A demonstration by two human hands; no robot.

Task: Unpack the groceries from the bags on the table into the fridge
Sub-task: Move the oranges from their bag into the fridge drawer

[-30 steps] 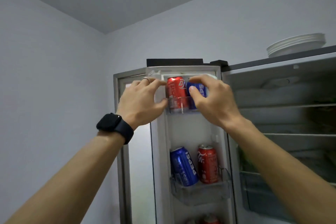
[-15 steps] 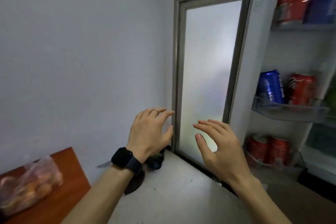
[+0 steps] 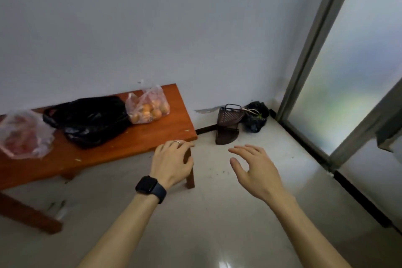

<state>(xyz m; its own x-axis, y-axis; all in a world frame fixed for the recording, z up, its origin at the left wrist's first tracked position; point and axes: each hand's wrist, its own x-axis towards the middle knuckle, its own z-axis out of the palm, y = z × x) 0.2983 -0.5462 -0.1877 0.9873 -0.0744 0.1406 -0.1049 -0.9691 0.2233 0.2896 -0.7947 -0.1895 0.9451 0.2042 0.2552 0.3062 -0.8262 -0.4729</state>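
Note:
A low orange-brown wooden table [image 3: 139,141] stands against the wall at left. On it lie a black plastic bag [image 3: 91,119], a clear bag of orange fruit [image 3: 148,106] at its right, and a clear bag of red produce [image 3: 21,135] at the left edge. My left hand [image 3: 171,162], with a ring and a black watch, hovers open near the table's right corner. My right hand [image 3: 254,165] is open over the floor, holding nothing. Only the fridge door's edge [image 3: 389,137] shows at far right.
A dark brown corner rack [image 3: 228,126] and a black bag [image 3: 255,119] sit on the floor in the corner. A frosted glass door [image 3: 348,67] with a metal frame fills the right side. Pale tiled floor [image 3: 217,213] lies below my arms.
My hands let go of the cans in the fridge door shelf and dropped. My view swung left and down from the fridge to the table with the bags.

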